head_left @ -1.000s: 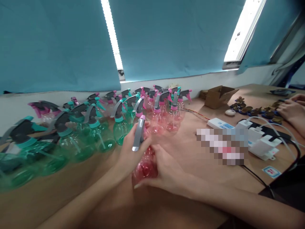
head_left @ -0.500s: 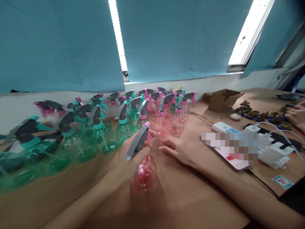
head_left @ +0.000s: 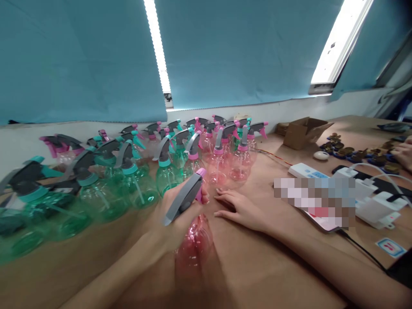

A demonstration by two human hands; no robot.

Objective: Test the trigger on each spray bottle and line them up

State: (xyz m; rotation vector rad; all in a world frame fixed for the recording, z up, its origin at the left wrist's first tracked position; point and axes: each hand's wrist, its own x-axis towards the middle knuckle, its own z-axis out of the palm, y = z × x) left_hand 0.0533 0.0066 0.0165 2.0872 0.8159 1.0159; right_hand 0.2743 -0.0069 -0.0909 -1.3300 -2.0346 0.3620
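While left grip (head_left: pixel 175 216) clasps 1 pink bottle (head_left: pixel 194 246) (neck-high), right grip (head_left: pixel 243 210) spread, on table (head_left: pixel 257 274)

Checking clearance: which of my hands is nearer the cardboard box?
Right. Right hand: this side of the cardboard box, leftward. Left hand: farther left, gripping a spray bottle.

The brown table (head_left: pixel 273 277) carries upright green spray bottles (head_left: pixel 139 191), mainly at left, and pink spray bottles (head_left: pixel 240 167), mainly in the middle. Farther right lie 1 open cardboard box (head_left: pixel 296 134), 1 white rounded object (head_left: pixel 321 156), small brown-and-blue pieces (head_left: pixel 346 152), 1 white power strip (head_left: pixel 304 170), 1 partly blurred phone (head_left: pixel 328 223), its black cable (head_left: pixel 363 250) and 1 blue-edged sticker (head_left: pixel 390 247).
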